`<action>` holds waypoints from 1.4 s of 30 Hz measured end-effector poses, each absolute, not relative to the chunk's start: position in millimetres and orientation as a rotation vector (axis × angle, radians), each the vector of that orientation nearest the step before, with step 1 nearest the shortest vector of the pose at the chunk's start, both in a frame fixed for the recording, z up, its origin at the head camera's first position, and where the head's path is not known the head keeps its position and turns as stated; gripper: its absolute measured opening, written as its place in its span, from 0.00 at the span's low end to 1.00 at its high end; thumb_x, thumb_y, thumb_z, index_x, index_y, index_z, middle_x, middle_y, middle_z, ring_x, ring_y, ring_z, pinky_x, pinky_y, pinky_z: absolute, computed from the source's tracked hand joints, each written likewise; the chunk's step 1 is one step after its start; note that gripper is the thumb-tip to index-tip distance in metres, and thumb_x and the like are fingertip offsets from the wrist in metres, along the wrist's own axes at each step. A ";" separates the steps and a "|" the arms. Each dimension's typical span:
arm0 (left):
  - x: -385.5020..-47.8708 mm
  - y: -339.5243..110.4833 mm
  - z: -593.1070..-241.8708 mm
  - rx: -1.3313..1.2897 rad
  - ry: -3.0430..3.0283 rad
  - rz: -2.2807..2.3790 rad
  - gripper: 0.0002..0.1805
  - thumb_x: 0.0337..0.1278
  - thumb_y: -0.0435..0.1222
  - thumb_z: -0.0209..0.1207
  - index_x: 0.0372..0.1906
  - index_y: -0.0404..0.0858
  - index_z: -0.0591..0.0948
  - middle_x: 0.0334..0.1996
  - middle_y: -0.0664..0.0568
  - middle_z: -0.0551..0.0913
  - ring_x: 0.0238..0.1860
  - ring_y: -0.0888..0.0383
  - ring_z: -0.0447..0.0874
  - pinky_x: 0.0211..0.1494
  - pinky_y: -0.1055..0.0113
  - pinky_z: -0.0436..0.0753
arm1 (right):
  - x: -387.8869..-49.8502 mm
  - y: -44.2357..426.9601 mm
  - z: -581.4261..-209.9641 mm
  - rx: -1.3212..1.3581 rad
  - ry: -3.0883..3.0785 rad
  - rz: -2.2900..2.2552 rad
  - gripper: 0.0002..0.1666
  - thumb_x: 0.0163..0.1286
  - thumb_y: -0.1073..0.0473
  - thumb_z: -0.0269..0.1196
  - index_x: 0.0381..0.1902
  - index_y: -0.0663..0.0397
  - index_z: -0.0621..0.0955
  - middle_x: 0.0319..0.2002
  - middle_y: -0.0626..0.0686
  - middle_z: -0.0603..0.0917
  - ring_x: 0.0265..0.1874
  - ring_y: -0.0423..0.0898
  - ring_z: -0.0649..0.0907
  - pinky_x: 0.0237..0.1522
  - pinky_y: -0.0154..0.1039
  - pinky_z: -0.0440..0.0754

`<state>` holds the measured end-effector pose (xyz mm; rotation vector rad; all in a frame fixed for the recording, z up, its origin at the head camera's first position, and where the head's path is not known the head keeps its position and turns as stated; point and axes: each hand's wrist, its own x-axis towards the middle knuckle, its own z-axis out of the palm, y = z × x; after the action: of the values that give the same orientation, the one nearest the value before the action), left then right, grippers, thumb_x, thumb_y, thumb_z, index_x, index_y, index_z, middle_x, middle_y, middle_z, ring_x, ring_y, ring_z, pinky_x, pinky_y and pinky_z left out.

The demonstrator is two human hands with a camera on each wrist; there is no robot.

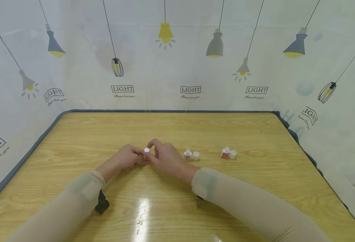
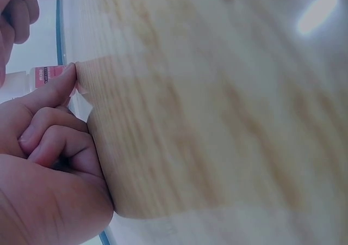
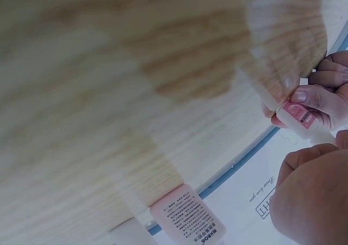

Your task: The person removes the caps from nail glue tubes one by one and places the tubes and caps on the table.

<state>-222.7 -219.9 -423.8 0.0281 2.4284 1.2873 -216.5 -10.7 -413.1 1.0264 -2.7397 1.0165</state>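
Observation:
My left hand (image 1: 126, 156) rests at the table and pinches a small glue bottle (image 3: 299, 114) by its lower body, thumb over the pink label. The bottle's white top (image 1: 147, 150) points up between both hands. Around that top curl the thumb and index finger of my right hand (image 1: 168, 158); its grip is partly hidden in the right wrist view. To the right of this hand stands a second small glue bottle (image 1: 187, 155), with a small white cap (image 1: 196, 155) beside it.
Farther right, a third glue bottle (image 1: 225, 153) with a red label stands with a white cap (image 1: 233, 154) close beside it. Everything is on a wood-grain table (image 1: 177, 131). A printed white curtain (image 1: 153, 67) surrounds its back and sides.

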 end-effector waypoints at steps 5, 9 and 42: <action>-221.7 -220.0 -425.5 0.025 2.429 1.298 0.16 0.63 0.36 0.71 0.55 0.41 0.91 0.31 0.58 0.89 0.14 0.66 0.57 0.21 0.71 0.63 | -215.8 -10.8 -412.8 1.018 -2.766 1.009 0.16 0.83 0.49 0.61 0.56 0.53 0.80 0.17 0.43 0.68 0.13 0.35 0.63 0.17 0.27 0.60; -221.9 -220.2 -426.2 0.018 2.436 1.295 0.16 0.63 0.37 0.72 0.55 0.42 0.92 0.31 0.57 0.89 0.14 0.65 0.57 0.22 0.71 0.63 | -215.9 -10.1 -413.2 1.004 -2.786 1.014 0.15 0.83 0.48 0.61 0.56 0.51 0.80 0.17 0.43 0.68 0.12 0.35 0.63 0.16 0.27 0.60; -225.2 -219.4 -426.8 0.015 2.455 1.275 0.15 0.64 0.38 0.71 0.54 0.43 0.92 0.26 0.60 0.85 0.14 0.65 0.56 0.21 0.71 0.61 | -215.9 -7.2 -410.6 0.986 -2.804 1.033 0.14 0.82 0.47 0.61 0.55 0.50 0.80 0.18 0.43 0.69 0.13 0.36 0.63 0.18 0.29 0.61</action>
<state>-225.2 -219.4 -426.8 0.0145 2.4553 1.2745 -215.9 -7.2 -410.6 0.9864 -2.8038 1.0328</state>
